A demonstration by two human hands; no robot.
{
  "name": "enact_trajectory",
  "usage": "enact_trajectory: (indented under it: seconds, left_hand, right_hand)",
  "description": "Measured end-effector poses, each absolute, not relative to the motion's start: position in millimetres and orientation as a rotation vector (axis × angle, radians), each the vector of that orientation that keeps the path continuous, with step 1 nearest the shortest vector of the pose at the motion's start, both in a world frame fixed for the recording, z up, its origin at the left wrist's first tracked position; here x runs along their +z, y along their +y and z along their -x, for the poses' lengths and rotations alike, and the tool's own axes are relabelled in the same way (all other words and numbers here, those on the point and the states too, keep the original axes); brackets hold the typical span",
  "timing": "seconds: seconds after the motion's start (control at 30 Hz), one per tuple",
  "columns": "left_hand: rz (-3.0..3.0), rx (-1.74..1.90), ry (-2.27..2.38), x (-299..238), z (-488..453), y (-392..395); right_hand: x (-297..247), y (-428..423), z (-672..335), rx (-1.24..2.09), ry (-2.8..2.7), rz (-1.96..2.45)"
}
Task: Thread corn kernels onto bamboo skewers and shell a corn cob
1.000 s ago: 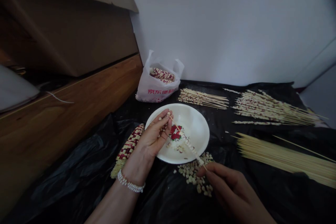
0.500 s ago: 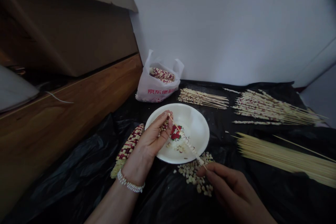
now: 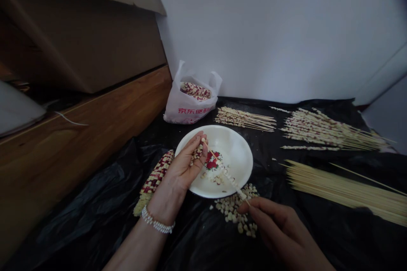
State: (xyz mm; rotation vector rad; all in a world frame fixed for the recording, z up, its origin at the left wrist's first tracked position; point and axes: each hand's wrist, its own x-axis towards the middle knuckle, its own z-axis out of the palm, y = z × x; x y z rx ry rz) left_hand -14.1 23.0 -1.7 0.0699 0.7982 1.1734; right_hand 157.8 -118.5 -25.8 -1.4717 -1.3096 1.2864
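Corn kernels (image 3: 197, 153) lie cupped in my left hand (image 3: 187, 159), which is curled over the left side of a white bowl (image 3: 243, 148). A wooden skewer (image 3: 230, 178) slants across the bowl, its lower stretch strung with pale kernels. My right hand (image 3: 280, 224) pinches the skewer's near end between thumb and fingertips. The bare tip reaches my left fingers, beside a kernel there. Loose kernels and a red flower print show in the bowl. More kernels (image 3: 232, 209) are heaped on black plastic below its rim. A partly stripped red-and-yellow corn cob (image 3: 159, 173) lies by my left wrist.
A white plastic bag (image 3: 190, 103) of corn cobs stands behind the bowl. Strung skewers lie in a small bundle (image 3: 243, 118) and a larger pile (image 3: 318, 129). Bare skewers (image 3: 343, 188) lie at right. A wooden board (image 3: 95, 123) and cardboard box (image 3: 95, 38) border the left; a white wall rises behind.
My left fingers have opened slightly, so more of the cupped kernels show. The skewer and my right hand have barely moved.
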Motion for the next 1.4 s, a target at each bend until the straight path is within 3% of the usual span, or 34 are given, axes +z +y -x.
enact_trajectory:
  seconds: [1.4]
  left_hand:
    - [-0.122, 1.198, 0.803, -0.1, 12.8, 27.1]
  right_hand:
    - [-24.0, -119.3, -160.8, 1.132, -1.445, 1.454]
